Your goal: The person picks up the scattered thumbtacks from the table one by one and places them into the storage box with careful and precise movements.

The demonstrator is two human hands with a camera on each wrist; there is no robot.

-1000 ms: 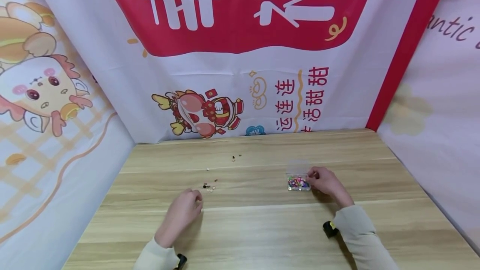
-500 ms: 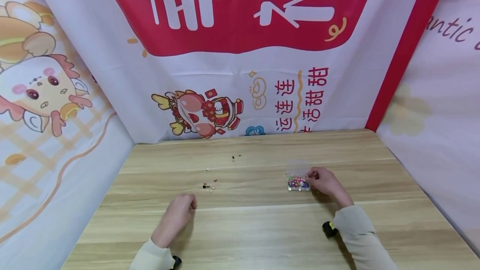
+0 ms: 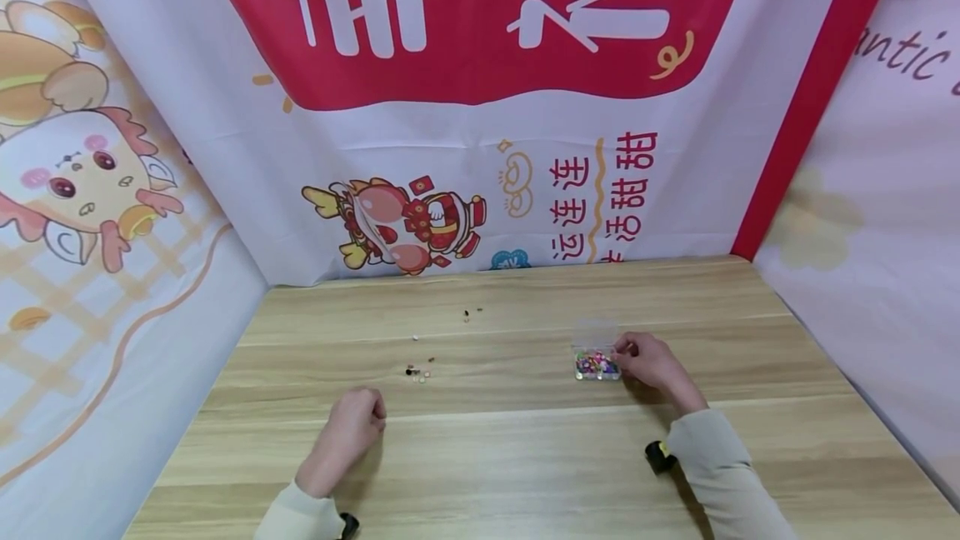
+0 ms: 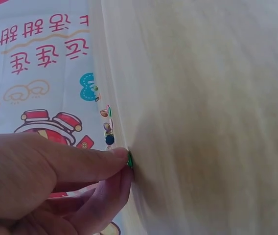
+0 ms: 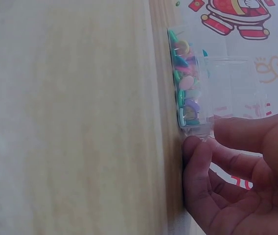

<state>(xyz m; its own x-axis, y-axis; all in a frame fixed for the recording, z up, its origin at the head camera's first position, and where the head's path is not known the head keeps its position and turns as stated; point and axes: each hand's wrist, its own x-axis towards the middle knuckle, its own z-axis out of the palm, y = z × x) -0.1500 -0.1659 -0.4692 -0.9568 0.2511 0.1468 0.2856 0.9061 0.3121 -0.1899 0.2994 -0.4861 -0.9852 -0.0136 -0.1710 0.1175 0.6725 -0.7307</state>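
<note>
My left hand (image 3: 351, 423) is low over the wooden table, short of a small scatter of beads (image 3: 417, 375). In the left wrist view, its thumb and index finger pinch a small shiny green piece (image 4: 130, 159) at the tabletop. A clear plastic box (image 3: 597, 375) stands on the right half of the table, its transparent lid (image 5: 232, 83) raised. Colourful small pieces (image 5: 185, 83) fill it. My right hand (image 3: 648, 361) grips the box's near end between thumb and fingers, as the right wrist view shows.
More tiny pieces (image 3: 467, 314) lie farther back on the table (image 3: 510, 473), and a lone white one (image 3: 416, 338) sits nearer. A printed cloth (image 3: 450, 132) hangs along the table's back edge, with other cloths at both sides.
My left hand has drawn back toward the lower left, away from the scattered beads, its fingers closing together. The right hand and the box have stayed where they were.
</note>
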